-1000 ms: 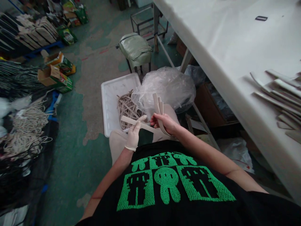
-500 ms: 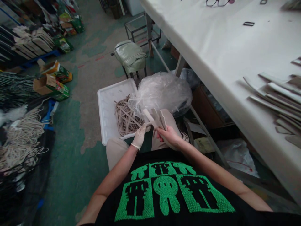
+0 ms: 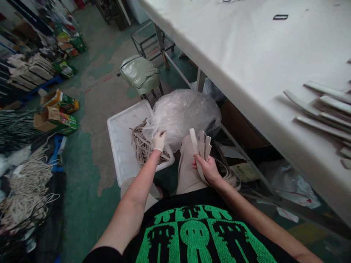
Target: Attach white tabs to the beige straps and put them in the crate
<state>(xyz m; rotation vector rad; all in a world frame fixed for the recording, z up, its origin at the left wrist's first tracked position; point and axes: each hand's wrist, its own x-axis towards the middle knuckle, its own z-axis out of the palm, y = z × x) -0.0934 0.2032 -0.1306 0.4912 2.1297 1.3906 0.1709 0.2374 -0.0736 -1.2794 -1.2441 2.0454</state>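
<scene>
My right hand (image 3: 210,170) is closed round several flat beige straps (image 3: 202,144), their ends fanned out above the fingers. The straps' long tails hang in loops beside my right leg. My left hand (image 3: 159,140), in a pale glove, is over the right side of a white plastic tub (image 3: 113,146), by the edge of a clear plastic bag (image 3: 186,113). Its fingers are pinched together; what they hold, if anything, is too small to make out. Loose beige strips (image 3: 139,142) lie tangled in the tub below it.
A white-covered table (image 3: 219,47) runs along the right, with more straps (image 3: 320,113) and a dark buckle (image 3: 280,17) on it. Beyond the tub stands a padded stool (image 3: 139,73). Cardboard boxes (image 3: 56,120) and bundles of cord (image 3: 24,175) are on the floor at left.
My left hand has moved away from the straps, left and forward over the tub and bag. My right hand has shifted right and tilted the strap ends upright. The view has turned slightly.
</scene>
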